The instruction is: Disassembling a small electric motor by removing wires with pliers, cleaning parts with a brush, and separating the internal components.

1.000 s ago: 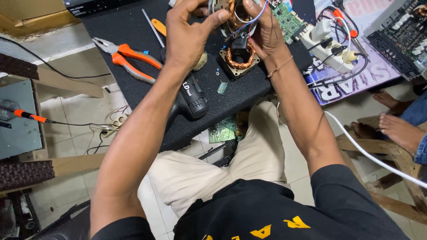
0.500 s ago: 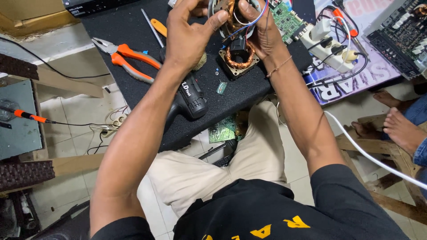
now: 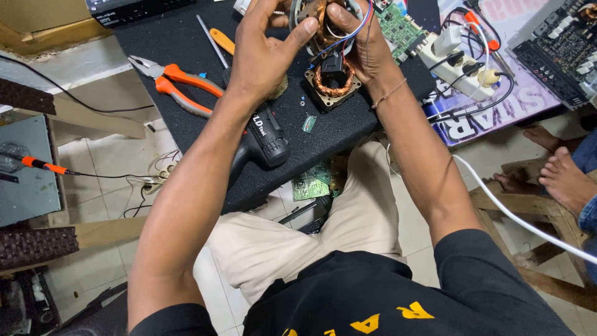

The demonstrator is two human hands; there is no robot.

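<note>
Soldering iron (image 3: 37, 165): is lying far left on a grey metal case (image 3: 25, 168), orange handle pointing right.
Pliers (image 3: 177, 84): are lying on the black tabletop (image 3: 348, 134), orange handles toward the person, left of the hands.
Screwdriver (image 3: 217, 38): is resting beyond the pliers, its orange handle near the left hand.
Power tool (image 3: 264, 137): is lying on the tabletop under the left forearm, black body partly hidden.
Left hand (image 3: 264, 53): its grip is being closed on the motor coil, thumb pressing across the front.
Motor coil (image 3: 320, 15): is being held up above the tabletop between both hands, copper windings showing, thin wires hanging from it.
Second coil (image 3: 333, 78): is sitting on the tabletop just below the held one.
Right hand (image 3: 367, 46): its grip is being wrapped round the motor coil's right side.
Circuit board (image 3: 398, 25): is lying just right of the right hand.
Power strip (image 3: 463, 59): is lying farther right, plugs seated in it.
</note>
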